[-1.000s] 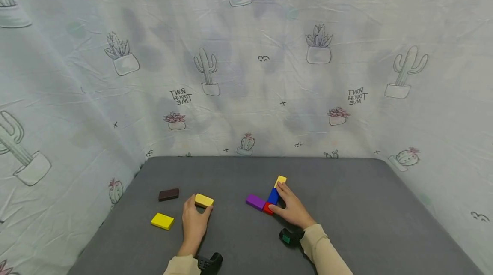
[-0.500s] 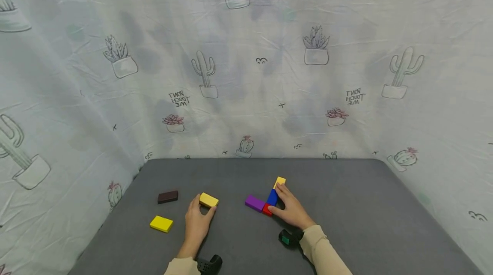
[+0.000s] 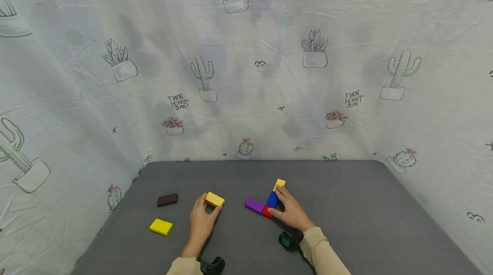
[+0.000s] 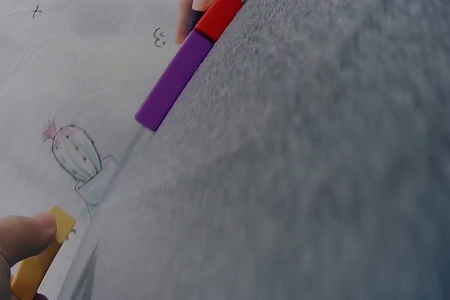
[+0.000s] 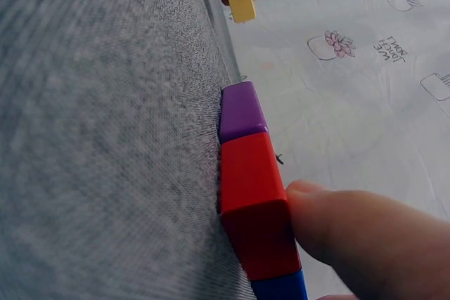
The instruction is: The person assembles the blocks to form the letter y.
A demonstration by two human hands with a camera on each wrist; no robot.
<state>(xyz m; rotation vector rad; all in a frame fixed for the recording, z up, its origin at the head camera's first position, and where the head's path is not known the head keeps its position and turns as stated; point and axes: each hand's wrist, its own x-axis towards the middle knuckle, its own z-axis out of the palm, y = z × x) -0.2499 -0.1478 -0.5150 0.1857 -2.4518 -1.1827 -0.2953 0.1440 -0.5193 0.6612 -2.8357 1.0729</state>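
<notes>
My left hand (image 3: 202, 222) pinches a yellow block (image 3: 215, 199) between thumb and fingers, left of the joined blocks. In the right wrist view that yellow block (image 5: 241, 3) appears raised off the table. My right hand (image 3: 292, 211) rests over a bent row of blocks. Its thumb (image 5: 344, 226) touches the red block (image 5: 254, 201), and its fingers reach the pale yellow block (image 3: 280, 183) at the far end. Between these two lies a blue block (image 3: 271, 200), partly covered by the hand. A purple block (image 3: 254, 205) meets the red one at its left.
On the left of the grey table (image 3: 346, 219) lie a dark brown block (image 3: 167, 200) and a bright yellow block (image 3: 161, 227). Black wrist devices, such as the one (image 3: 289, 240) at my right wrist, sit close to the tabletop. A cactus-printed cloth (image 3: 246, 95) hangs behind.
My left hand has moved to the right with the yellow block, toward the purple one. The right hand stays on the row; the head view has tilted slightly up.
</notes>
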